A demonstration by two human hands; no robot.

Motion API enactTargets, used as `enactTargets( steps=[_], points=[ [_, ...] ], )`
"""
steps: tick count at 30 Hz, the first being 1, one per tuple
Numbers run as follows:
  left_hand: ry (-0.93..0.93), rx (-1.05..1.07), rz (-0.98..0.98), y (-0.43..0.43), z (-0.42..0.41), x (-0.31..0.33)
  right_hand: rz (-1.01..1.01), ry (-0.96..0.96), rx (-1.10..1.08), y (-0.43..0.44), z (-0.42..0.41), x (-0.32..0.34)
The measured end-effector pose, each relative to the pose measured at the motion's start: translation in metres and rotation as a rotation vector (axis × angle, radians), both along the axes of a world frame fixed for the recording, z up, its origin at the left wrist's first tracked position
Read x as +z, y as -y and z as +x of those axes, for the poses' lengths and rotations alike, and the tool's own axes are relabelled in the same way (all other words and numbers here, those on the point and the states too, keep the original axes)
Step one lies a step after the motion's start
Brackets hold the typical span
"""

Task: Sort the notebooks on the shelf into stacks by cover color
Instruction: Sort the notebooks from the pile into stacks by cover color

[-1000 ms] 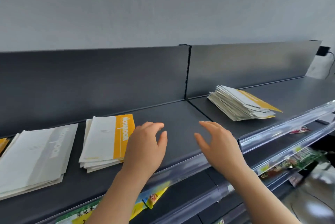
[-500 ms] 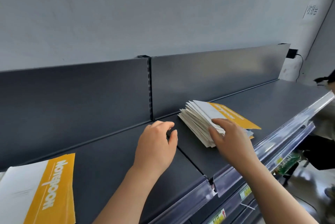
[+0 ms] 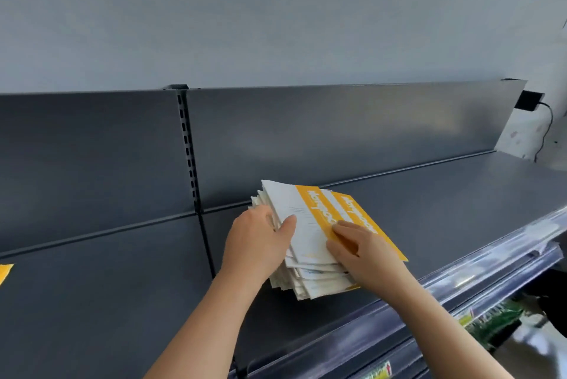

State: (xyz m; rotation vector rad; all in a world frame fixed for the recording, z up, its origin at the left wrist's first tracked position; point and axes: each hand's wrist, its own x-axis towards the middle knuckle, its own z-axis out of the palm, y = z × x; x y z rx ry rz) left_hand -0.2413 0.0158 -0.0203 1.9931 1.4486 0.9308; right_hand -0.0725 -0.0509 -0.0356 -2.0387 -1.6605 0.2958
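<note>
A loose stack of notebooks (image 3: 310, 280) lies on the dark shelf (image 3: 429, 213), right of the slotted upright. The top notebook (image 3: 303, 219) is white with a yellow band; a second yellow-banded notebook (image 3: 365, 219) shows just under it, shifted right. My left hand (image 3: 260, 240) holds the stack's left edge, thumb on the top cover and fingers hidden behind. My right hand (image 3: 359, 251) lies on the yellow bands with its fingertips pressing on the top covers. A yellow corner of another notebook (image 3: 4, 272) peeks in at the left edge.
The shelf's dark back panel (image 3: 337, 139) rises behind the stack. A clear price rail (image 3: 478, 274) runs along the front edge, with packaged goods (image 3: 491, 320) on lower shelves. A black adapter and cable (image 3: 530, 102) hang at the right end.
The view swung right, leaving the sorted stacks at the left out of sight. Both hands reached the mixed stack; the top yellow notebook has slid left, uncovering a second one.
</note>
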Motion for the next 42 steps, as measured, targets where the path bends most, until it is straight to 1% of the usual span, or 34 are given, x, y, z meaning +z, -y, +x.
enactTargets(
  steps=[2,4,6,8,10,12,14,17,19,22,25,29,32,35,38,42],
  points=[
    [0.012,0.065,-0.08,0.001,0.009,0.001,0.043,-0.013,0.092,-0.001,0.005,-0.001],
    [0.047,0.106,-0.14,0.003,0.013,-0.002,0.065,-0.084,0.111,-0.003,0.017,-0.003],
    [0.076,0.14,-0.15,0.004,0.016,-0.006,0.062,-0.184,-0.003,-0.008,0.034,-0.006],
    [0.089,0.178,-0.137,0.006,0.019,-0.008,0.004,-0.247,-0.136,-0.013,0.053,-0.01],
    [0.091,0.218,-0.105,0.008,0.023,-0.01,-0.05,-0.302,-0.174,-0.017,0.066,-0.016],
    [0.089,0.248,-0.059,0.008,0.026,-0.014,-0.023,-0.317,-0.189,-0.019,0.073,-0.02],
    [0.09,0.264,-0.021,0.009,0.027,-0.017,0.066,-0.313,-0.198,-0.019,0.077,-0.019],
    [0.112,0.284,0.048,0.012,0.03,-0.016,0.209,-0.409,-0.149,-0.018,0.077,-0.013],
    [0.114,0.289,0.083,0.014,0.032,-0.013,0.244,-0.492,-0.105,-0.017,0.074,-0.01],
    [0.108,0.288,0.056,0.017,0.033,-0.011,0.235,-0.542,-0.023,-0.016,0.067,-0.006],
    [0.105,0.301,0.024,0.019,0.033,-0.011,0.175,-0.587,0.031,-0.016,0.056,-0.002],
    [0.17,0.341,-0.035,0.021,0.031,-0.012,0.119,-0.592,0.082,-0.018,0.042,0.001],
    [0.252,0.316,-0.1,0.025,0.03,-0.011,0.1,-0.55,0.117,-0.019,0.033,-0.001],
    [0.337,0.291,-0.163,0.03,0.026,-0.011,0.109,-0.568,0.148,-0.019,0.025,-0.001],
    [0.391,0.297,-0.15,0.033,0.016,-0.012,0.136,-0.582,0.183,-0.021,0.017,0.001],
    [0.446,0.313,-0.084,0.042,-0.002,-0.007,0.169,-0.535,0.189,-0.025,0.002,0.007]
  ],
)
